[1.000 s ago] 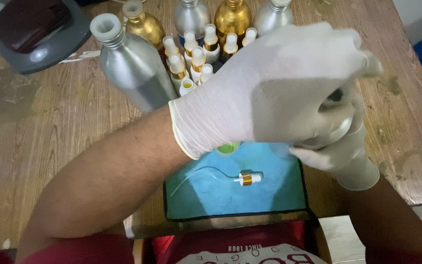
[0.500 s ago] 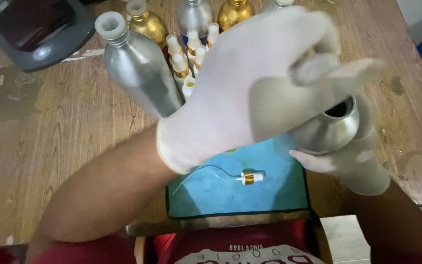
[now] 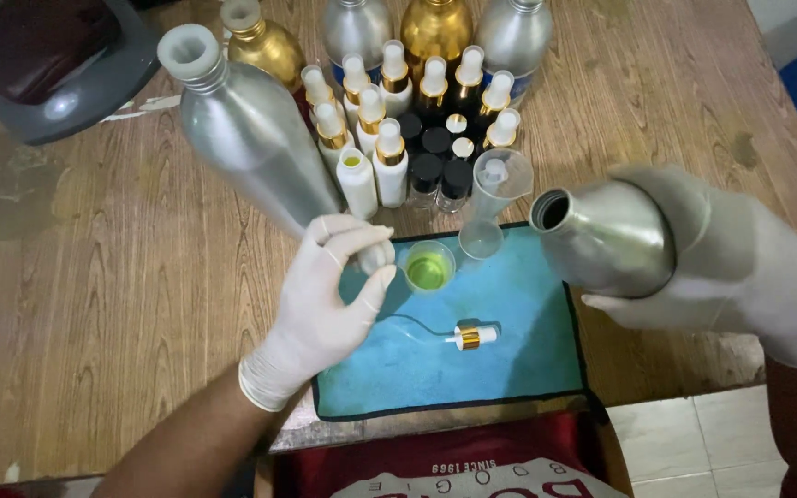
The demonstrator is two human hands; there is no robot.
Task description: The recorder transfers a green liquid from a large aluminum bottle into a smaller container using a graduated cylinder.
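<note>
1. Right grip [image 3: 694,267]: the gloved fingers are wrapped tight around the body of a silver metal bottle [image 3: 606,238], holding it in the air over the right end of the blue mat [image 3: 509,369].
2. That bottle lies nearly level; its long axis runs right to left, and the open, capless mouth points left towards the middle of the desk [image 3: 94,323].
3. Left grip [image 3: 334,286]: the thumb and forefinger are pressed together on a small pale piece, which looks like a stopper or cap, though I cannot tell exactly which. The other fingers curl loosely beneath.
4. The left hand is over the upper left corner of the mat, just beside a small clear cup of yellow-green liquid [image 3: 429,269] and just in front of a tall silver bottle [image 3: 251,129] that stands with its neck open.
5. The key relation: the cup sits between the two hands, left of and below the tilted bottle's mouth. The left hand is nearer to it than the right.
6. A clear funnel [image 3: 495,198] stands just behind the cup, and a gold-collared spray pump [image 3: 470,337] with its thin tube lies flat on the mat.
7. A cluster of small white and dark spray bottles [image 3: 417,120] stands behind, well apart from both hands.
</note>
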